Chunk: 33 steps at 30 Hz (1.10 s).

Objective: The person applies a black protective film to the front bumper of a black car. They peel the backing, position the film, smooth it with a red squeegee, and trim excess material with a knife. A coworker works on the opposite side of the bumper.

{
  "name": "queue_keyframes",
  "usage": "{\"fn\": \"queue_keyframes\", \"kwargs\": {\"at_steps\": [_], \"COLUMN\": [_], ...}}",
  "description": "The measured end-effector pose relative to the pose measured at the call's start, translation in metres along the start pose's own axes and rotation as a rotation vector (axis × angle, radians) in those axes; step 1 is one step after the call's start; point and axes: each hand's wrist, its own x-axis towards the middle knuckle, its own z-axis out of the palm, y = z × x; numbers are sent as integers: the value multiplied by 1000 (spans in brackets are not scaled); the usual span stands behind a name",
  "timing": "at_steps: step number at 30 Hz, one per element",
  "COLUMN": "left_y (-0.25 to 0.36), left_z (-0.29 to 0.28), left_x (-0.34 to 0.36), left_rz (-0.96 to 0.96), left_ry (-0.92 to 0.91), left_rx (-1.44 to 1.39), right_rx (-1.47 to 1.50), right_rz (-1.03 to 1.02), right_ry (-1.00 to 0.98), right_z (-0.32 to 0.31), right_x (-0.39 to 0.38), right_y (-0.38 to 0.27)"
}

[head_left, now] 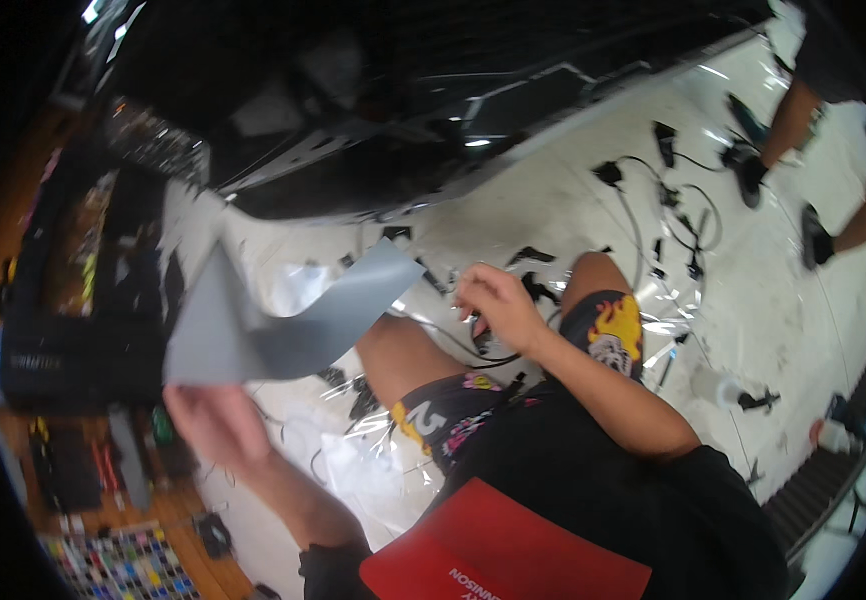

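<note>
A bent sheet of grey film (323, 335) curls in front of me, and my left hand (221, 425) is closed on its lower left edge. That hand is smeared by motion. The sheet's far right corner ends just short of my right hand (501, 308), with a small gap between them. My right hand hovers above my knees, fingers loosely bent and apart from the thumb, with nothing visible in it. Beyond the sheet stands a large glossy black panel (353, 170), resembling a vehicle's side.
Black scraps and cables (633, 220) litter the pale tiled floor (543, 225). At right are another person's legs (791, 120) in dark shoes. On the left stand a black case (83, 350) and a wooden bench (173, 535) with tools and colour swatches. A red panel (503, 555) lies against my shirt.
</note>
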Motion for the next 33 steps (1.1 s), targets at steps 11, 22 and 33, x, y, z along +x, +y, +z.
{"fn": "queue_keyframes", "kwargs": {"at_steps": [11, 22, 33], "left_y": [-106, 47, 192], "left_z": [70, 13, -155], "left_x": [-12, 13, 82], "left_rz": [-42, 78, 121], "left_ry": [199, 108, 612], "left_rx": [-32, -355, 400], "right_rx": [137, 201, -877], "right_rz": [-212, 453, 446], "right_ry": [45, 802, 803], "right_z": [104, -95, -177], "right_x": [6, 67, 131], "right_y": [-93, 89, 237]}}
